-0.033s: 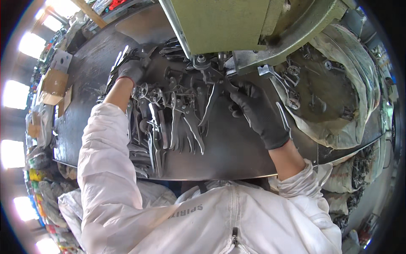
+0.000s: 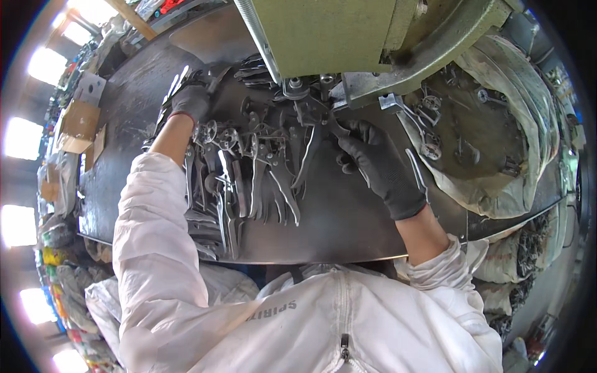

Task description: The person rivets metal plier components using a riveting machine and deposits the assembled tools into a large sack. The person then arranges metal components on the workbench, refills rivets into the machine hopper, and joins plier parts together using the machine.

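Head view: a pair of locking pliers [image 2: 309, 133] sits under the tool of the green press [image 2: 348, 37], at about twelve o'clock on the steel table [image 2: 348, 230], its handles trailing toward six. The right hand [image 2: 373, 163], in a black glove, pinches the pliers' head with fingers closed narrowly on it. To do this well, I judge the fingertips should stay clear of the ram and hold the part square. The left hand [image 2: 189, 99], at ten o'clock, is curled on a loose pair from the pile of pliers [image 2: 242, 174]. At three o'clock, a lined bin [image 2: 535, 124] holds more parts. Bright windows line the room's left.
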Action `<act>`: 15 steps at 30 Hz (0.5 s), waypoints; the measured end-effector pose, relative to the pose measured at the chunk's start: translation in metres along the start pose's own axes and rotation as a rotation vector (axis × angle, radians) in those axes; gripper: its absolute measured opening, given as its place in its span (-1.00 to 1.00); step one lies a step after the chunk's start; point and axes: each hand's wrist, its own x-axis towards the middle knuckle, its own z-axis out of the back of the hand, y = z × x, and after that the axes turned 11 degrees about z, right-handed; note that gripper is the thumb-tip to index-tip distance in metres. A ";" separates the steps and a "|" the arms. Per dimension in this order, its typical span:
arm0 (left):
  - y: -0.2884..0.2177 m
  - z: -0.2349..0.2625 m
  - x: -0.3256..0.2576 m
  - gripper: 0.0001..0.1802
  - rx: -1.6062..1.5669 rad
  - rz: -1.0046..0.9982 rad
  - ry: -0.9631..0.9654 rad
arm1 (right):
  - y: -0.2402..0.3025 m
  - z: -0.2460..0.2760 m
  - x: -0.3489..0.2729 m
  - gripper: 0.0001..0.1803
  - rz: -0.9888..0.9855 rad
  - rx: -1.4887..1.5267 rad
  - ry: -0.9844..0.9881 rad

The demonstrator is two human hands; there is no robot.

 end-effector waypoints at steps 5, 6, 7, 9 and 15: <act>0.028 0.064 -0.017 -0.51 0.009 -0.088 -0.090 | -0.017 0.007 0.004 -0.74 -0.045 0.067 0.059; 0.026 0.068 -0.026 -0.51 0.005 -0.107 -0.086 | -0.018 0.010 0.002 -0.76 -0.050 0.052 0.042; 0.032 0.071 -0.041 -0.53 -0.715 -0.195 0.062 | -0.019 0.012 0.000 -0.78 -0.056 0.036 0.024; 0.058 0.074 -0.062 -0.54 -1.087 -0.487 -0.027 | -0.029 0.015 0.001 -0.77 -0.008 0.102 0.040; 0.044 0.108 -0.176 -0.52 -2.113 0.081 0.188 | -0.040 0.003 -0.005 -0.67 0.022 0.141 -0.016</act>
